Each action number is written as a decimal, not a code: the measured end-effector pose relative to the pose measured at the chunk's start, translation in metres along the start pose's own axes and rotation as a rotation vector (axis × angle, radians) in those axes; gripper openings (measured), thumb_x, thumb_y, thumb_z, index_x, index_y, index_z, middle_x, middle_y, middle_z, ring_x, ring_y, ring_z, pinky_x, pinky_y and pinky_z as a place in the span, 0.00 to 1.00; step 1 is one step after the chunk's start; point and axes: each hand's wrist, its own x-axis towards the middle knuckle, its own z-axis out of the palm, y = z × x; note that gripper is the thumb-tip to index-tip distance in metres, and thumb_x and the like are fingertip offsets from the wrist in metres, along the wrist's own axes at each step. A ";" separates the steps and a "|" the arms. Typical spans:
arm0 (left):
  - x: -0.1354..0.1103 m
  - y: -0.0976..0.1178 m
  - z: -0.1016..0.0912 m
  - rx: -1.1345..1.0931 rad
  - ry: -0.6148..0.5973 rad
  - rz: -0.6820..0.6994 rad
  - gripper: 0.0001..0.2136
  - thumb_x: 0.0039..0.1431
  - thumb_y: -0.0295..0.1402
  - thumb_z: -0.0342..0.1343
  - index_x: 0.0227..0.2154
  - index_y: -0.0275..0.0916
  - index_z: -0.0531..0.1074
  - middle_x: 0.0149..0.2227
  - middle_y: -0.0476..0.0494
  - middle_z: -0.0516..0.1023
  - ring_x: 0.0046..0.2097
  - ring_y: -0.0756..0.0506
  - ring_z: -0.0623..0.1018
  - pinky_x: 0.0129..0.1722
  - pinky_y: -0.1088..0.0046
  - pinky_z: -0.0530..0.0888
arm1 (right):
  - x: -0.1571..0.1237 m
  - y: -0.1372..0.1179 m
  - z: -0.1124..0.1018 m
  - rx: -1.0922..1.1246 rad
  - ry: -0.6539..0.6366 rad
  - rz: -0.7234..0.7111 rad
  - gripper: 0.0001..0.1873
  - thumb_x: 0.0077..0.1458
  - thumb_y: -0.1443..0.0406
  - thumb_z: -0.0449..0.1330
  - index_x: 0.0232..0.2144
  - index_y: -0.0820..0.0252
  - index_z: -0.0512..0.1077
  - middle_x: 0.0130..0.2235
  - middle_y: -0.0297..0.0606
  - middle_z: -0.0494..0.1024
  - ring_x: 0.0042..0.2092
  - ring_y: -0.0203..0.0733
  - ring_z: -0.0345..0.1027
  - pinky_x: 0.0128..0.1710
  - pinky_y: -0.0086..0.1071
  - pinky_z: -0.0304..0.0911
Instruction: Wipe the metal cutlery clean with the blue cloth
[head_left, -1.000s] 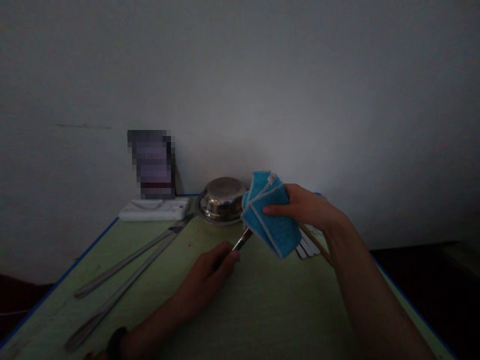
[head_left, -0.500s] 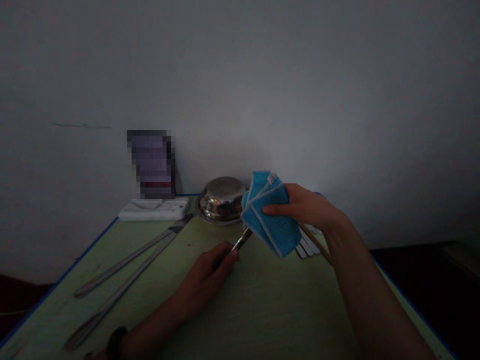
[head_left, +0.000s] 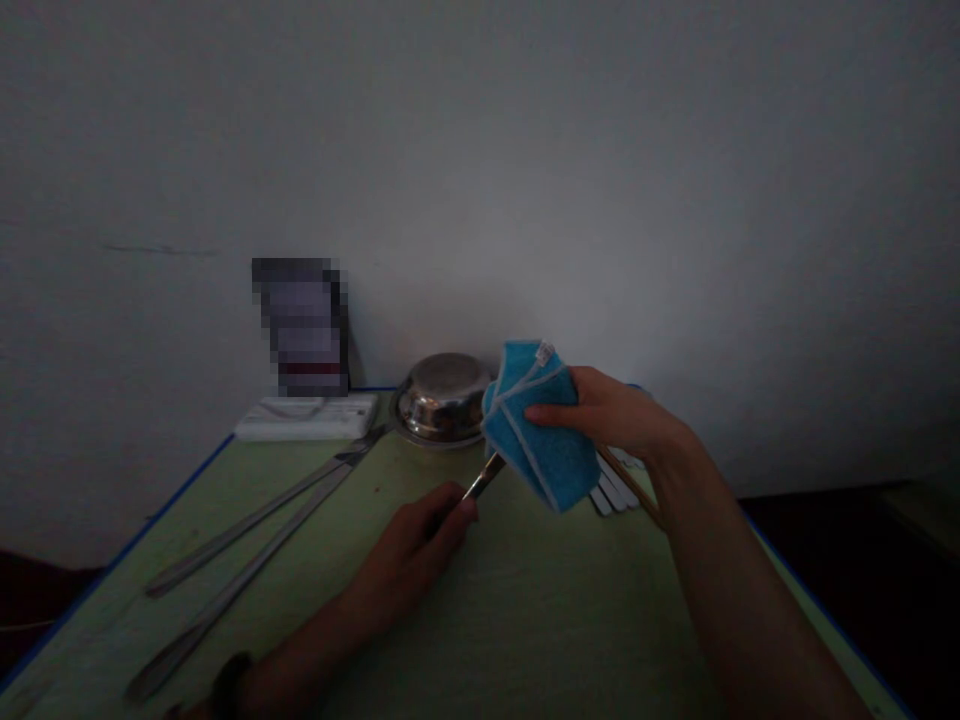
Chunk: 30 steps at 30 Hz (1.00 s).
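Blue cloth and metal utensil held together above the table [head_left: 540, 620]

The left hand [head_left: 427, 530] had its grip closed round the handle of a metal utensil [head_left: 482, 477], whose far end was hidden by a folded blue cloth [head_left: 544, 435]; the right hand [head_left: 611, 405] had its grip clamped on that cloth, thumb on top. An upturned metal bowl [head_left: 444, 395] sat just beyond, two long metal utensils [head_left: 251, 525] lay left, and flat metal handles [head_left: 616, 492] lay right

Green table [head_left: 540, 620], upturned bowl [head_left: 448, 385], two utensils [head_left: 255, 522], white slab [head_left: 304, 420]
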 end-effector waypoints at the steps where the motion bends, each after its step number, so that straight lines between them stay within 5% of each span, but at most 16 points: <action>1: 0.000 0.000 0.000 -0.005 0.000 0.005 0.14 0.62 0.42 0.43 0.25 0.40 0.63 0.22 0.55 0.61 0.25 0.51 0.65 0.24 0.78 0.62 | 0.000 0.000 0.001 0.029 -0.003 0.002 0.12 0.50 0.60 0.60 0.37 0.60 0.72 0.40 0.40 0.78 0.40 0.44 0.72 0.42 0.38 0.67; 7: 0.000 0.000 0.000 -0.027 0.012 0.011 0.14 0.62 0.42 0.44 0.26 0.40 0.64 0.23 0.55 0.62 0.25 0.51 0.65 0.24 0.78 0.63 | 0.000 -0.001 0.003 0.120 0.040 0.035 0.09 0.53 0.61 0.56 0.33 0.62 0.71 0.35 0.38 0.78 0.37 0.41 0.71 0.41 0.36 0.67; 30: 0.000 0.000 -0.001 -0.003 0.011 0.008 0.14 0.62 0.42 0.43 0.26 0.40 0.64 0.23 0.55 0.62 0.26 0.50 0.66 0.25 0.77 0.63 | 0.000 -0.001 0.001 -0.018 0.026 0.004 0.13 0.53 0.58 0.56 0.35 0.61 0.72 0.39 0.40 0.78 0.39 0.42 0.72 0.41 0.36 0.67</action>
